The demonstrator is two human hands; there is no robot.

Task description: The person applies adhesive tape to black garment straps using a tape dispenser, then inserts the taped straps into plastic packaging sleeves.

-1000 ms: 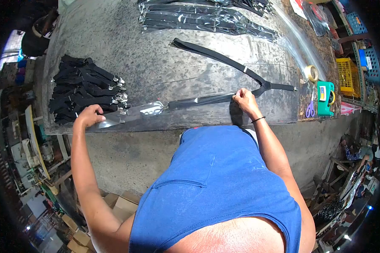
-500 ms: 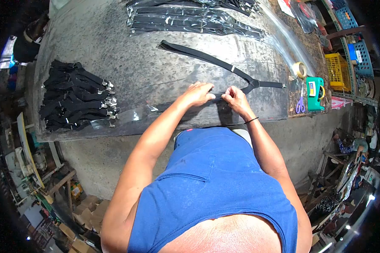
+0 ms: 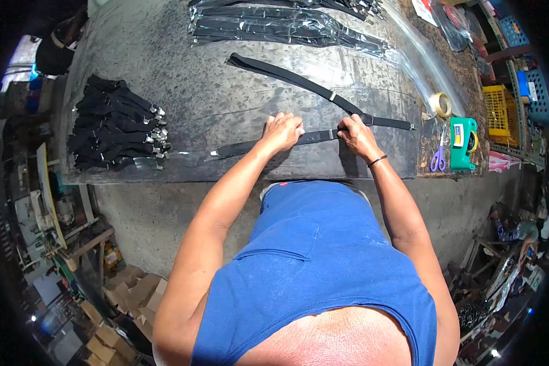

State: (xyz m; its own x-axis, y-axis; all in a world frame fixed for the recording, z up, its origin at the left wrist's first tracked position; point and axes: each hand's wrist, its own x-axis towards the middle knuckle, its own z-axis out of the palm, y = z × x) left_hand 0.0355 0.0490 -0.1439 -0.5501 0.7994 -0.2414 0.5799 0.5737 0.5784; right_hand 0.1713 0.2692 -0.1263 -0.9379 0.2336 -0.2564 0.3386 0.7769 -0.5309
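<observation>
A pair of black Y-shaped suspenders (image 3: 280, 74) lies spread on the dark table before me. Its upper strap runs to a folded end at the upper left, and a short strap with a metal clip points right. Along the near edge, the lower strap passes beneath my hands and ends in a clip at the left. My left hand (image 3: 283, 130) is closed, fingers curled over the middle of this strap. Near the joint of the Y, my right hand (image 3: 358, 138) pinches the same strap beside its metal slider. The fingertips of both hands are partly hidden.
A pile of black suspenders (image 3: 113, 125) with metal clips lies at the left. Plastic-wrapped suspenders (image 3: 274, 27) lie at the back. On the right are purple-handled scissors (image 3: 438, 158), a green tape dispenser (image 3: 462, 146), a tape roll (image 3: 440, 104) and a yellow crate (image 3: 497, 113).
My right hand has moved right along the lower strap, towards the joint. The lower strap now shows straighter, with its slider and left clip visible. The camera view has shifted slightly.
</observation>
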